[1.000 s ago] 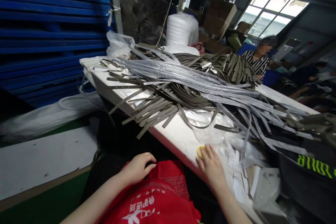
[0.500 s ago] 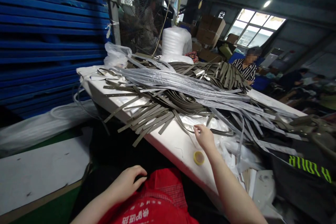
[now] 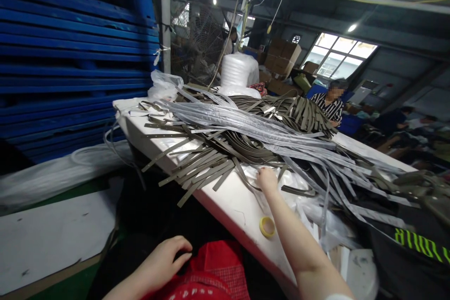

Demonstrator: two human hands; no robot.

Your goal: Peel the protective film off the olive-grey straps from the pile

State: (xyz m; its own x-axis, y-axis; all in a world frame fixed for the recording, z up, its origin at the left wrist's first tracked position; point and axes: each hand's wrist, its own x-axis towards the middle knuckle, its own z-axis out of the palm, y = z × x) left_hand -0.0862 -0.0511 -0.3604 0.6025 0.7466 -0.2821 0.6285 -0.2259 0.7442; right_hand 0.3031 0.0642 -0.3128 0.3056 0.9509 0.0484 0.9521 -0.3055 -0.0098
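Note:
My right hand (image 3: 267,179) reaches over the table's near edge, its fingers curled closed beside an olive strap (image 3: 242,174) and crinkled clear plastic (image 3: 291,179). Whatever those fingers may grip is hidden from view. Low in front of my red apron (image 3: 221,255) hovers my left hand (image 3: 172,254), fingers bent, thumb apart and nothing between them. Many olive straps with holes (image 3: 200,168) fan out across the white table (image 3: 228,201). Over them lies a long bundle of straps in clear plastic sleeves (image 3: 239,119). A yellow tape roll (image 3: 262,226) rests close to my right forearm.
Blue pallets (image 3: 77,65) are stacked at the left. A wrapped white roll (image 3: 235,72) stands at the table's back. Dark fabric with green lettering (image 3: 404,253) covers the right side. Across the table sits a person in a striped top (image 3: 328,107).
The view has tilted up a little. My right hand has moved slightly inward among the plastic and straps, its fingers more curled. My left hand stays low near the apron.

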